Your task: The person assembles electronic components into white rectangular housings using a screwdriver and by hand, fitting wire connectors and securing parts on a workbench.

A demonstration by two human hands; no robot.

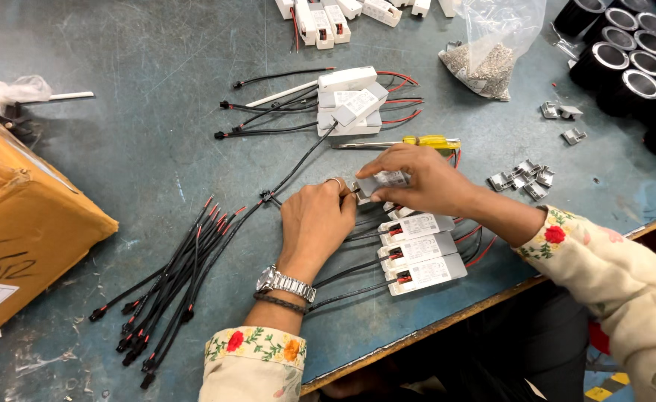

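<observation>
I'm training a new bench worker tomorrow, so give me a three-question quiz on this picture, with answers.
1. True or false: both hands meet on one small white driver box.
2. Which lies just beyond the hands? A) yellow-handled screwdriver B) pliers C) tape roll
3. What sits at the table's left edge?

Key:
1. True: left hand and right hand both have their fingers on it.
2. A.
3. A brown cardboard box, beside a bundle of black leads with red tips.
</observation>
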